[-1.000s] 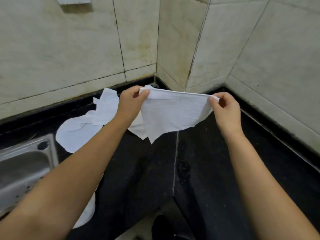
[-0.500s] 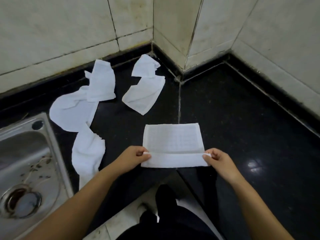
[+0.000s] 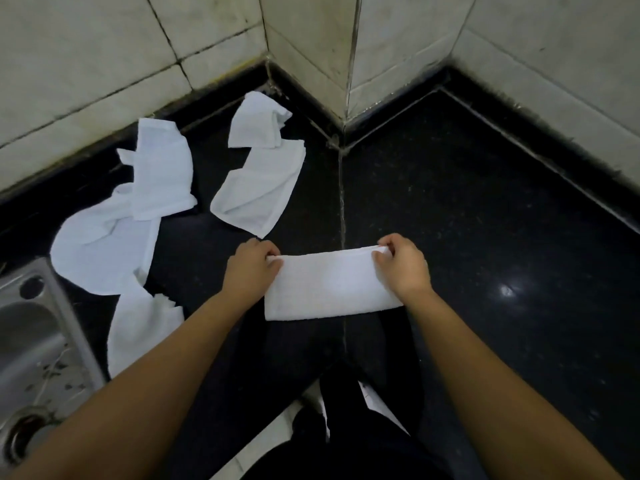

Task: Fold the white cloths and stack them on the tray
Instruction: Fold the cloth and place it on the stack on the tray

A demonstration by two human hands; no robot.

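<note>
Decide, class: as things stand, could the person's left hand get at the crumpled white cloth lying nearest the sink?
Probably yes, once freed. The left hand now pinches the folded cloth; the crumpled cloth lies uncovered beside that forearm on the black counter, nothing between.

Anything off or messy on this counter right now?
Yes: no tray is in view. Unfolded white cloths lie crumpled near the sink, one hanging over the counter's front edge. Dark debris dots the sink basin.
</note>
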